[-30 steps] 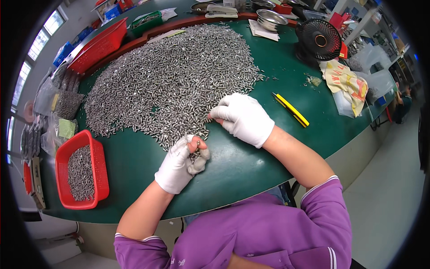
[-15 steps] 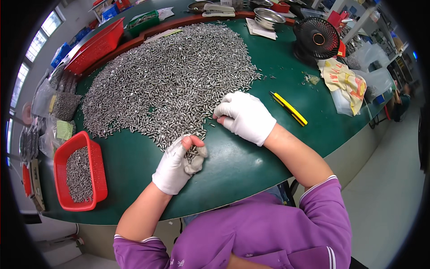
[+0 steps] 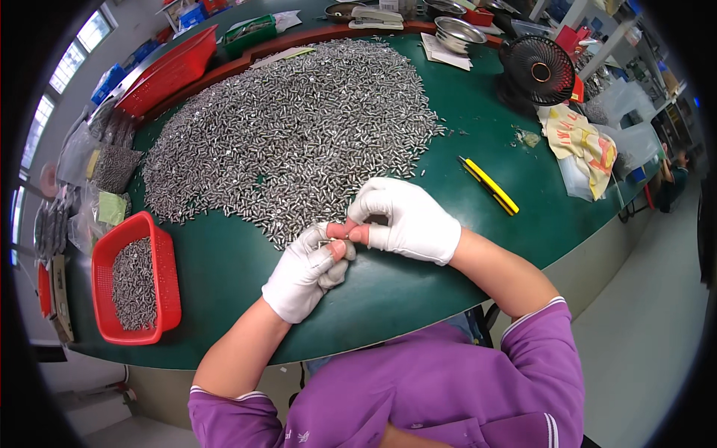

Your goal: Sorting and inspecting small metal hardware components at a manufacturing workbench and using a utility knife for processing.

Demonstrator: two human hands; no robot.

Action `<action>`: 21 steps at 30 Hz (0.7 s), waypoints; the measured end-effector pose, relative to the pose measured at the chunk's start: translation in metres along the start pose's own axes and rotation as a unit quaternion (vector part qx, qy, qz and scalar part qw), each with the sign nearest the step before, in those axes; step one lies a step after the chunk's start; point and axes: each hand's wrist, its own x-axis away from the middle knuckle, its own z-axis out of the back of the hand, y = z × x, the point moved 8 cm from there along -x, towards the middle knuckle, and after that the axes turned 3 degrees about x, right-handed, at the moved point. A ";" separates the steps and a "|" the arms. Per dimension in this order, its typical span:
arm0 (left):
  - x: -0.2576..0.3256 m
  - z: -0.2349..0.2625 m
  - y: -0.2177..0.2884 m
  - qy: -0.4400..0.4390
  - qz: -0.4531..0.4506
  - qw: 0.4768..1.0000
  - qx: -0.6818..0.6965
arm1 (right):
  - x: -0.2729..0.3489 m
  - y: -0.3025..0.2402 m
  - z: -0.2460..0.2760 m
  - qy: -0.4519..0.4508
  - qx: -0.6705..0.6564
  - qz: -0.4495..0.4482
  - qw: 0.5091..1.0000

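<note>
A wide heap of small silvery metal pins (image 3: 291, 127) covers much of the green table (image 3: 231, 276). At the heap's near edge my hands meet fingertip to fingertip. My left hand (image 3: 302, 276), in a white glove with bare thumb and index tips, is curled closed; the pins it cupped a moment ago are now hidden by its fingers. My right hand (image 3: 407, 224), gloved the same way, pinches thumb and index finger together against the left fingertips. Whatever sits in that pinch is too small to make out.
A red basket (image 3: 172, 291) of pins stands at the left. To the right lie a yellow cutter knife (image 3: 489, 185) and a printed cloth (image 3: 579, 145), with a black fan (image 3: 536, 71) behind. Bags of parts (image 3: 116, 168) line the left edge; a metal bowl (image 3: 459, 31) sits at the back.
My right hand has come from the heap's edge toward the left hand, and their fingertips now meet. My left thumb has closed down over the pins in that hand.
</note>
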 end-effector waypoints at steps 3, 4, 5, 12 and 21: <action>-0.001 0.004 -0.003 0.014 0.007 0.999 -0.042 | 0.001 -0.001 -0.007 -0.024 -0.032 -0.009 0.999; -0.001 0.003 -0.002 0.015 0.005 0.999 -0.040 | 0.001 -0.002 -0.007 -0.024 -0.051 -0.004 0.998; 0.000 0.004 -0.003 0.016 0.005 0.999 -0.040 | 0.001 -0.001 -0.007 -0.024 -0.052 -0.004 0.998; -0.001 0.001 0.001 0.006 -0.002 1.000 -0.025 | 0.001 0.016 0.013 0.078 0.032 -0.044 0.995; 0.002 0.004 0.003 0.025 -0.008 0.998 -0.061 | -0.001 0.025 0.013 0.082 0.254 -0.004 0.964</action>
